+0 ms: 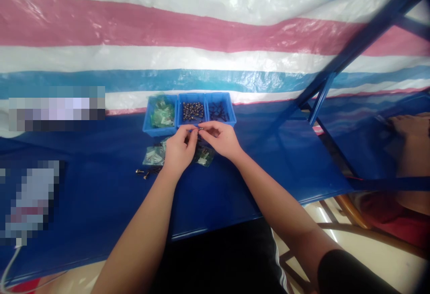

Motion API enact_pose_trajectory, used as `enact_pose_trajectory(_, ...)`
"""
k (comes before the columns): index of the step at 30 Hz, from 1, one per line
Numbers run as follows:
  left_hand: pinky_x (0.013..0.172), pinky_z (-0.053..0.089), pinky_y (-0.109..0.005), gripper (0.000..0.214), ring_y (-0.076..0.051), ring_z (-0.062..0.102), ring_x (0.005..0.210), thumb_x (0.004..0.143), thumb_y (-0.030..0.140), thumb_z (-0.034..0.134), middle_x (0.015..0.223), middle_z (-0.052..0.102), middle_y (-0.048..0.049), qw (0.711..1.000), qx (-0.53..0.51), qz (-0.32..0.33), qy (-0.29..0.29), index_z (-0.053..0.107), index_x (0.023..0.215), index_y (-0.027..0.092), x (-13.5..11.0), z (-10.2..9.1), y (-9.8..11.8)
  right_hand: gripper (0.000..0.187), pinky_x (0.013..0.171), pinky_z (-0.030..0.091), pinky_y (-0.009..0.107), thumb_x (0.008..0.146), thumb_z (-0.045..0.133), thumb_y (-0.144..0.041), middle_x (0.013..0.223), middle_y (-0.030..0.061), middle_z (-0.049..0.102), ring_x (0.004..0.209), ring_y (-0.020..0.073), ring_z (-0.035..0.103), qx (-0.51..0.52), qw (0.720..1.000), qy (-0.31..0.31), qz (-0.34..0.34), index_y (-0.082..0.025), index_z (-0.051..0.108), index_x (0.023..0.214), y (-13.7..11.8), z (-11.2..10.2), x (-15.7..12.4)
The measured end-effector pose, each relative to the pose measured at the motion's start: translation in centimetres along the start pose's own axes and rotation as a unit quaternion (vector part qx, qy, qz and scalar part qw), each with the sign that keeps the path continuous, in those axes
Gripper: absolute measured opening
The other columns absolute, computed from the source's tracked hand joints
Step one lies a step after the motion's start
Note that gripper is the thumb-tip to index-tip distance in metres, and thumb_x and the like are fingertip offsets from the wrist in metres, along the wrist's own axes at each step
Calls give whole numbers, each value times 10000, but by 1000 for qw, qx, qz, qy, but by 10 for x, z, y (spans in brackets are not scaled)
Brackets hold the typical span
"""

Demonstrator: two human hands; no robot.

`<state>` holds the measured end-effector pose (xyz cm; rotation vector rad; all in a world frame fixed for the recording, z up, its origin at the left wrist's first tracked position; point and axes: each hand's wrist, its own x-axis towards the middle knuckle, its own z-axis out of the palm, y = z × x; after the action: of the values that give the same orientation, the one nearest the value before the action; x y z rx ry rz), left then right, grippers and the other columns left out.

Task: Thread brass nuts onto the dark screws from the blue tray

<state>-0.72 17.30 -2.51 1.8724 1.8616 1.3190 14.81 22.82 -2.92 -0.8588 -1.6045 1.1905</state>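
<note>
My left hand [179, 148] and my right hand [220, 139] meet over the blue table [268, 164], fingertips pinched together on a small dark metal part [199, 128]. Just behind them stand three blue bins: the left bin [160, 114] holds green-tinted bags, the middle bin [192, 110] holds metal screws, the right bin [219, 109] holds small black parts. Small clear bags [154, 155] lie under and beside my hands. Two loose screws [143, 173] rest left of my left wrist.
A striped red, white and blue tarp [201, 38] hangs behind the table. A blue metal frame [339, 65] slants up at the right. Another person's arm [411, 146] shows at the far right. Blurred objects lie at the left. A wooden chair [349, 222] stands below right.
</note>
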Motion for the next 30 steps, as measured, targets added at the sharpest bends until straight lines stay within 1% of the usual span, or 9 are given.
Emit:
enact_pose_trajectory(2, 630, 442, -219, 248, -101, 548, 558, 972, 375, 548, 672, 633, 19, 1000, 2, 3, 6, 681, 1058, 184, 0, 1, -2, 258, 729, 598, 300, 825, 722, -353, 876, 46, 765, 718, 140, 694, -7, 1000, -5, 1, -183, 741, 1018, -2, 0, 0)
enact_pose_trajectory(7, 635, 448, -216, 244, -101, 571, 588, 979, 361, 537, 729, 669, 8, 1000, -4, 23, 2, 681, 1075, 189, 0, 1, -6, 288, 700, 594, 284, 833, 704, -339, 863, 29, 746, 686, 123, 666, -14, 1000, -24, -8, -195, 725, 1081, -5, 0, -1)
enact_pose_trajectory(10, 638, 450, -215, 236, -102, 578, 597, 979, 358, 540, 738, 674, 4, 1000, -7, 29, 3, 675, 1064, 185, 0, 1, -6, 246, 727, 592, 290, 835, 699, -338, 859, 36, 750, 699, 128, 674, -21, 1000, -12, -13, -183, 734, 1022, -3, 0, -1)
enact_pose_trajectory(13, 613, 440, -212, 219, -97, 557, 564, 971, 352, 549, 700, 655, 14, 1000, -6, 28, 0, 666, 1042, 181, -1, 2, -4, 206, 751, 585, 292, 837, 689, -329, 867, 32, 752, 709, 127, 673, -45, 999, -10, -11, -190, 727, 984, -4, -1, -2)
enact_pose_trajectory(16, 595, 431, -213, 209, -94, 533, 539, 963, 351, 552, 673, 632, 21, 1000, -5, 21, 1, 663, 1012, 181, -2, 2, -2, 183, 731, 571, 282, 850, 659, -321, 881, 26, 741, 708, 122, 660, -66, 998, -21, -10, -197, 702, 978, -7, -1, -3)
enact_pose_trajectory(20, 610, 437, -215, 207, -103, 566, 578, 962, 346, 545, 716, 661, 7, 1000, -6, 21, -5, 662, 1003, 180, -2, 2, 0, 161, 720, 551, 282, 849, 634, -318, 884, 24, 713, 715, 124, 639, -84, 996, -33, -6, -200, 656, 956, -13, -1, -5)
enact_pose_trajectory(26, 575, 411, -207, 197, -92, 545, 551, 957, 333, 553, 702, 656, 13, 999, -7, 38, -13, 672, 994, 180, -3, 1, 2, 149, 680, 500, 275, 822, 634, -331, 795, -18, 642, 669, 120, 588, -127, 990, -55, 0, -214, 582, 898, -21, -5, -6)
enact_pose_trajectory(30, 586, 420, -209, 194, -95, 557, 565, 954, 328, 562, 696, 653, 13, 999, -20, 41, -26, 680, 993, 180, -2, 1, 3, 129, 700, 473, 286, 827, 605, -315, 796, -24, 635, 691, 130, 593, -170, 983, -74, -6, -218, 558, 899, -26, -8, -7)
